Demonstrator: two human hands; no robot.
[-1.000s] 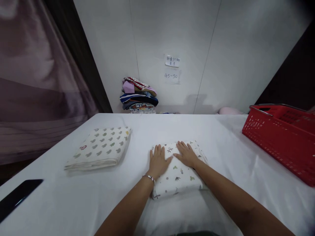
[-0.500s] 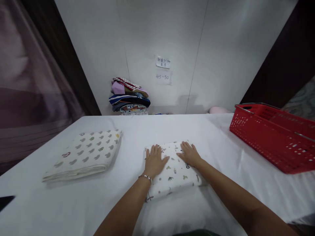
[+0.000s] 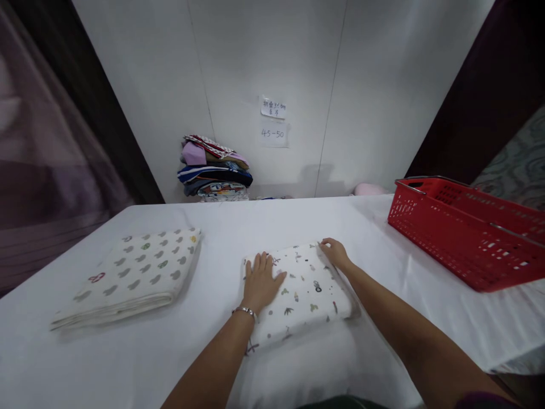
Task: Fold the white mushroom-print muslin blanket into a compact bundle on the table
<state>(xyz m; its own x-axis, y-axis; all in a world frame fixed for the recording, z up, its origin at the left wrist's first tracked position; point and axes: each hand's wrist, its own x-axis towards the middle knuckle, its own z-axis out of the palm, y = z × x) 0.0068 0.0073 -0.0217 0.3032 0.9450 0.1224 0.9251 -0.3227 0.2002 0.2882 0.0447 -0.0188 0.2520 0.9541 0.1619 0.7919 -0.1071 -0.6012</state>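
Note:
In front of me on the white table lies a folded cloth, white with a print of small leaves and figures. My left hand, with a bracelet at the wrist, rests flat on its left part, fingers spread. At the far right corner of the same cloth, my right hand has its fingers bent around the edge and seems to pinch it; the fingertips are partly hidden. Farther left sits a second folded cloth, white with grey rabbit-like shapes and a few coloured ones.
A red plastic basket with metal handles stands at the table's right side. Behind the far edge of the white table rises a stack of folded fabrics. Paper notes hang on the wall. A pinkish curtain borders the left.
My right hand has gone from lying flat on the leaf-print cloth to its far right corner, fingers now bent at the edge. My left hand stays flat. The view has shifted slightly right.

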